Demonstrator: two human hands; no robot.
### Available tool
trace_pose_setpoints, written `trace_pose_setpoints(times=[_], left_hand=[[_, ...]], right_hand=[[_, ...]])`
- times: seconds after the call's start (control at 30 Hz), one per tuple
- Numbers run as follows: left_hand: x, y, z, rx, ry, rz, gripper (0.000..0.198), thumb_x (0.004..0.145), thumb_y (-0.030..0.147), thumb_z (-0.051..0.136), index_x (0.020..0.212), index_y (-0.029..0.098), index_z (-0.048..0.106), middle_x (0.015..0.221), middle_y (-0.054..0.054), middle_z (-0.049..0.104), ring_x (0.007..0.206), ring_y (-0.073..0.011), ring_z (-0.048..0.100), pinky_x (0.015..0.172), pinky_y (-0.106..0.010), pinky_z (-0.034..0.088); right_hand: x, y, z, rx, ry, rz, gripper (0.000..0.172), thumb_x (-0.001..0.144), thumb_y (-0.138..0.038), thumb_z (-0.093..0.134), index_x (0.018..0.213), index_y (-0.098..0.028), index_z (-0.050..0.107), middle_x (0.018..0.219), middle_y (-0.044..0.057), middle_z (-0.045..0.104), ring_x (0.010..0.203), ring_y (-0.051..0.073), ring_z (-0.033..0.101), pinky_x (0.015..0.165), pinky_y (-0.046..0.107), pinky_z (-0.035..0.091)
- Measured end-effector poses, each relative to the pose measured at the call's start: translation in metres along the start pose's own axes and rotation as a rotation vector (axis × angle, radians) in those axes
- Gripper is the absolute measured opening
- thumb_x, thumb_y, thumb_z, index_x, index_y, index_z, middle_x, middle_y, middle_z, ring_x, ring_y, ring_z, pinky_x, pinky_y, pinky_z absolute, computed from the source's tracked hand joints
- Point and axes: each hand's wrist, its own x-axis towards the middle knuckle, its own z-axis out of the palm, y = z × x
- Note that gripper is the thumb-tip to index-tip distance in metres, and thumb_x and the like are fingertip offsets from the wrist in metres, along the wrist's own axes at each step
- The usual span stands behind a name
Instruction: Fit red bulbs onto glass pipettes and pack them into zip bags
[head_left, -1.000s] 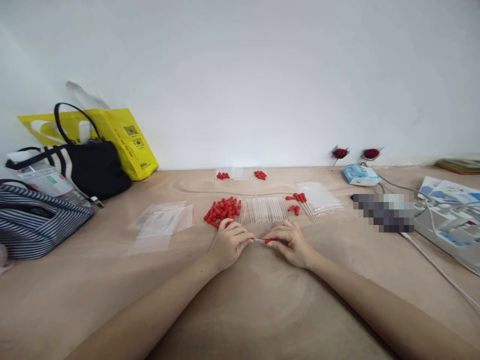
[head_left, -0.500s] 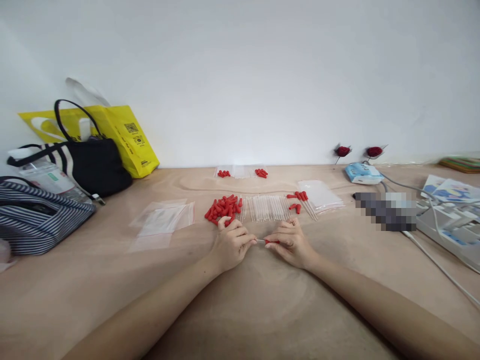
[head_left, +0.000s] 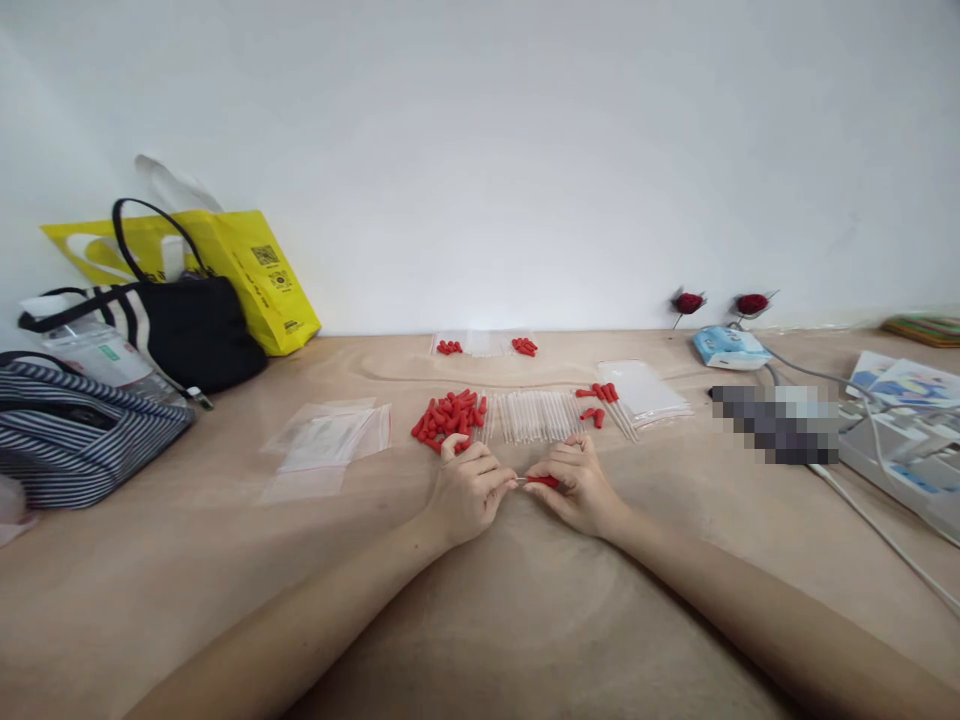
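My left hand [head_left: 472,490] pinches a thin glass dropper tube [head_left: 520,480], with only a short piece of it showing between the two hands. Thumb and fingers of my right hand [head_left: 576,488] are closed around a red rubber dropper bulb [head_left: 543,481] at the tube's other end. How far the tube sits inside the bulb is hidden. Just beyond my left hand lies a heap of red rubber bulbs [head_left: 448,415]. To its right is a row of clear tubes [head_left: 541,415]. A few tubes with bulbs on them [head_left: 606,394] lie past my right hand.
Clear zip bags [head_left: 322,450] lie at left, and more bags [head_left: 645,390] at right. Bagged droppers [head_left: 484,343] rest near the wall. Bags, including a yellow one [head_left: 277,290], stand far left. A wipes pack [head_left: 729,347], cables and a power strip [head_left: 900,450] occupy the right.
My hands have come closer together, and less of the glass tube shows between them. More of the red bulb is visible in my right fingers.
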Motion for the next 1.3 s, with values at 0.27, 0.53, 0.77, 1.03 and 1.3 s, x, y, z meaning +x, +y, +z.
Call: trace_pose_setpoints(times=[0.27, 0.53, 0.77, 1.03, 1.3], left_hand=[[0.001, 0.000, 0.002, 0.009, -0.004, -0.060, 0.018, 0.085, 0.029, 0.048, 0.079, 0.023, 0.065, 0.068, 0.003, 0.066, 0.073, -0.0132, 0.054, 0.091, -0.041, 0.019], [-0.001, -0.010, -0.001, 0.043, -0.020, -0.007, 0.021, 0.085, 0.032, 0.049, 0.073, 0.024, 0.064, 0.065, 0.004, 0.065, 0.072, -0.0132, 0.052, 0.096, -0.044, 0.015], [-0.002, -0.006, -0.001, 0.042, -0.003, -0.030, 0.022, 0.085, 0.030, 0.048, 0.072, 0.022, 0.064, 0.064, 0.003, 0.065, 0.071, -0.0129, 0.052, 0.092, -0.042, 0.019], [0.000, -0.003, -0.003, 0.032, 0.002, -0.071, 0.023, 0.084, 0.033, 0.049, 0.072, 0.024, 0.065, 0.063, 0.003, 0.065, 0.070, -0.0132, 0.052, 0.091, -0.042, 0.019], [0.001, -0.003, -0.001, 0.019, 0.029, -0.072, 0.022, 0.084, 0.033, 0.050, 0.071, 0.023, 0.065, 0.062, 0.003, 0.064, 0.069, -0.0134, 0.052, 0.090, -0.043, 0.019]], right_hand=[[-0.001, 0.005, -0.001, -0.016, 0.052, 0.063, 0.018, 0.082, -0.036, 0.052, 0.075, -0.021, 0.061, 0.067, -0.002, 0.065, 0.065, 0.012, 0.055, 0.078, 0.034, 0.026], [-0.004, 0.019, -0.006, -0.016, -0.065, 0.015, 0.016, 0.080, -0.037, 0.054, 0.083, -0.025, 0.063, 0.073, 0.000, 0.068, 0.076, 0.016, 0.057, 0.081, 0.037, 0.026], [-0.001, 0.011, -0.004, 0.031, -0.081, -0.002, 0.013, 0.082, -0.028, 0.051, 0.085, -0.023, 0.062, 0.078, 0.000, 0.068, 0.080, 0.016, 0.057, 0.083, 0.038, 0.026], [-0.004, 0.010, -0.004, -0.018, 0.037, 0.062, 0.014, 0.081, -0.032, 0.052, 0.080, -0.024, 0.063, 0.071, 0.000, 0.068, 0.069, 0.015, 0.057, 0.084, 0.040, 0.025], [-0.005, 0.009, -0.004, -0.054, 0.115, 0.071, 0.011, 0.079, -0.033, 0.057, 0.076, -0.025, 0.064, 0.068, -0.003, 0.068, 0.069, 0.015, 0.058, 0.089, 0.042, 0.021]])
